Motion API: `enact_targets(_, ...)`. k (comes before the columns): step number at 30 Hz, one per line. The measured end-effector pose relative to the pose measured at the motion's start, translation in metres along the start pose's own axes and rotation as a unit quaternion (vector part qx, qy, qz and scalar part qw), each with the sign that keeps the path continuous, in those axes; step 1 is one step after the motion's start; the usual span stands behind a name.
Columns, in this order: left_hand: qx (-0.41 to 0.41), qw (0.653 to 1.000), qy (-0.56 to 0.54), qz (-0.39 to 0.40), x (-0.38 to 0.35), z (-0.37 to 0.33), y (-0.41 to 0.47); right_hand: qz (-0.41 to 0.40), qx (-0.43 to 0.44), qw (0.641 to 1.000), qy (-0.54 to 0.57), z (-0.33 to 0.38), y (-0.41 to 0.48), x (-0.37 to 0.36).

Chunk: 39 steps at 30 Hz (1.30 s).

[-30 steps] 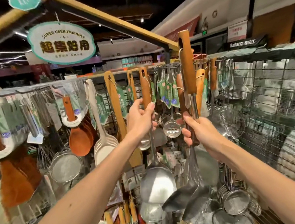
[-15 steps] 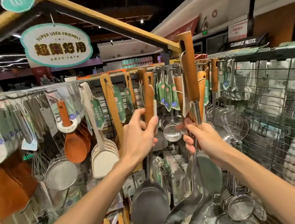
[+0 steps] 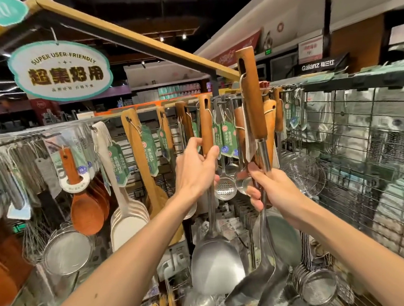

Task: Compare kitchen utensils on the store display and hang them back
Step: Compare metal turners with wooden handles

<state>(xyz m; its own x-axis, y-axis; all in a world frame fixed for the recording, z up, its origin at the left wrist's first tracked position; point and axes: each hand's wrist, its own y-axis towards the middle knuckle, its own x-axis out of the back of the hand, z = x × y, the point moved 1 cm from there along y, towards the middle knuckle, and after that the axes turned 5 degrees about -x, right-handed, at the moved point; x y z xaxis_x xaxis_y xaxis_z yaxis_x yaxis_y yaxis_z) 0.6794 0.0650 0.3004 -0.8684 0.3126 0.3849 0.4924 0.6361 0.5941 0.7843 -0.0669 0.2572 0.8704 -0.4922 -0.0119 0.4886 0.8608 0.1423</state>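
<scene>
Gripping the spatula (image 3: 215, 266) at the base of its wooden handle, the left hand (image 3: 197, 170) holds it near vertical, blade down, with the slot at the handle's top level with the hook rail (image 3: 225, 98) and just beside the crowded hooks. The left fingers (image 3: 191, 145) curl round the handle, and the arm reaches up and forward. The right hand (image 3: 275, 188) sits lower, fingers wrapped round the steel shaft of a ladle (image 3: 252, 99) whose handle rises above the rail; whether a second shaft shares that grip I cannot tell. The left hand looks nearer the hooks, so I judge the spatula's slot goes onto one first, though tags hide which hook is free
</scene>
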Motion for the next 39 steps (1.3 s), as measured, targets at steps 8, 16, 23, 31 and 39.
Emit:
enact_targets(8, 0.034, 0.999, -0.026, -0.033, -0.004, 0.009, -0.001, 0.003, -0.009, 1.000, -0.005, -0.004, 0.003, 0.006)
enact_targets(16, 0.055, 0.998, -0.020, -0.037, -0.009, 0.028, 0.006, 0.007, -0.013, 1.000, -0.001, -0.009, 0.013, 0.005)
enact_targets(23, -0.005, 0.998, -0.025, -0.064, -0.015, 0.018, -0.009, 0.012, -0.014, 1.000, 0.001, -0.012, 0.016, 0.006)
enact_targets(31, -0.023, 0.998, -0.019, -0.062, -0.012, 0.021, 0.004, 0.012, -0.016, 1.000, -0.006, -0.011, 0.017, 0.004)
enact_targets(39, -0.043, 0.997, 0.009, -0.061, -0.014, 0.019, 0.009, 0.019, -0.012, 1.000, -0.004, -0.010, 0.020, 0.002)
